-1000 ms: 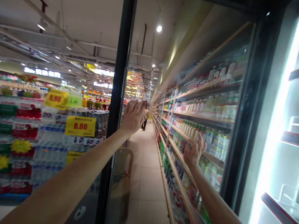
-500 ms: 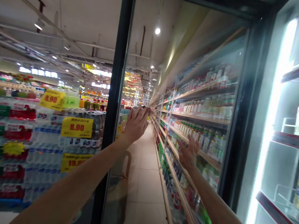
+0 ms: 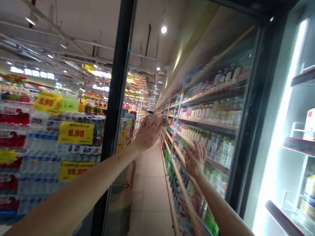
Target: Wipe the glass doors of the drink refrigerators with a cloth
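Note:
A glass door (image 3: 152, 193) with a black frame stands swung open before me. My left hand (image 3: 150, 131) reaches across to the upper middle of its pane, blurred, fingers bent over a pale crumpled cloth (image 3: 165, 122) that shows only at their edge. My right hand (image 3: 195, 160) is raised lower down and to the right, fingers apart and slightly curled, holding nothing. It is close to the pane; whether it touches the glass I cannot tell.
Lit cooler shelves (image 3: 297, 146) are at the right edge. Through the pane appear shelves of bottles (image 3: 209, 141) and a tiled aisle floor (image 3: 152, 164). At left stand stacked bottle packs (image 3: 36, 164) with yellow price signs (image 3: 75, 133). The black door frame (image 3: 115, 82) rises between.
My left hand has slid a little to the right across the pane. My right hand has shifted slightly left, its fingers still apart. The view has turned slightly right, showing more cooler shelf.

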`<state>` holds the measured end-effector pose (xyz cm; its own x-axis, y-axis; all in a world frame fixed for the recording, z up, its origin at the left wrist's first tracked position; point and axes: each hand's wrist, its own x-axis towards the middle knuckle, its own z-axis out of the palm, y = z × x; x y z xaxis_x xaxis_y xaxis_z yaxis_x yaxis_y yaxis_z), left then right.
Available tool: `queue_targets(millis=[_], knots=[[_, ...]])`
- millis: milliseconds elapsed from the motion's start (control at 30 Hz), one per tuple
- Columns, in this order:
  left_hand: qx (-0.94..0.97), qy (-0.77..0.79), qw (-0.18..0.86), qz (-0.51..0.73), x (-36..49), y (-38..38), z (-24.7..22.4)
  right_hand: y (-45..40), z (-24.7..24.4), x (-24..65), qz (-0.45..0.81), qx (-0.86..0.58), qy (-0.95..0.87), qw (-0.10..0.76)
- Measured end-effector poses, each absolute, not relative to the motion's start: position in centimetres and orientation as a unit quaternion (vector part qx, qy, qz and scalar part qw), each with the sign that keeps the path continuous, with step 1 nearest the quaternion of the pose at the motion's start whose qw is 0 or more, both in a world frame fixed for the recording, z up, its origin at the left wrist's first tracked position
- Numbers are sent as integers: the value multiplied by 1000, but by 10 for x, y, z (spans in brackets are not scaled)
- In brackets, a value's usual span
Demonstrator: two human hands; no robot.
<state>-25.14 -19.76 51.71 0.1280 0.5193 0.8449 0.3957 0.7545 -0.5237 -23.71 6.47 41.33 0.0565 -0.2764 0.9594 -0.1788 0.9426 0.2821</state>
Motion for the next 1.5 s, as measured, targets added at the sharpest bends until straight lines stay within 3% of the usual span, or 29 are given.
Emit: queue_targets(millis=[133,333,567,800,1033,1133,1233,1300,1500], knots=[[-494,-597,600,200,-254,-196,495,63,412,-241,-18,144,-673,725],[-281,-657,699,31,-258,-224,543,63,410,-245,-41,131,-672,728],[-516,-584,591,208,-257,-196,483,62,410,-245,-47,123,-675,726],[-299,-662,686,40,-257,-223,535,60,411,-244,-48,118,-678,724],[-572,-570,550,214,-255,-191,447,62,411,-244,-55,126,-673,727],[-535,-594,574,176,-259,-199,481,62,411,-243,-47,130,-674,726],[-361,-662,656,32,-258,-212,526,62,411,-243,-46,125,-680,721],[-297,-675,675,-3,-255,-214,529,61,410,-244,-48,121,-683,718],[-505,-584,605,196,-257,-213,486,61,410,-245,-44,122,-676,725]])
